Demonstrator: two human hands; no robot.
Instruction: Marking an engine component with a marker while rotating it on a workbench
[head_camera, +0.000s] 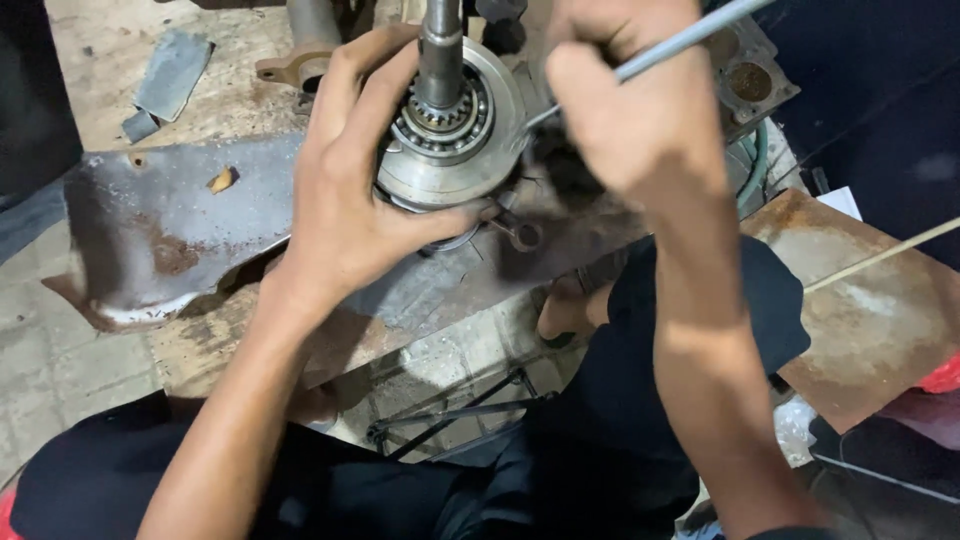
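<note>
Dark trousers (300, 490) and two bare forearms fill the foreground as a seated person leans over a rusted sheet-metal worktop (420, 290) set above a paved stone floor (60, 360). The left hand (350, 190) is spread wide and clamped around the rim of a round, grey steel bearing housing (450, 160), thumb hooked under its lower edge, holding it just above the worktop. A toothed ring of bearing rollers (440, 120) shows in the housing's centre, and a dull steel shaft (440, 50) rises out of it toward the top of the picture. The right hand (630, 100) is closed on a thin, bright metal rod (680, 40), whose lower tip meets the housing's right rim. To do this well, the left hand's hold should probably stay firm so the housing cannot turn, with the fingers kept clear of the rod's tip; the rod looks best worked in short, controlled strokes at the rim, since a slip could mar the rollers. Farther off, a bent grey metal plate (170, 230) lies at left, and a rusty brown flat panel (870, 320) sits at right.
</note>
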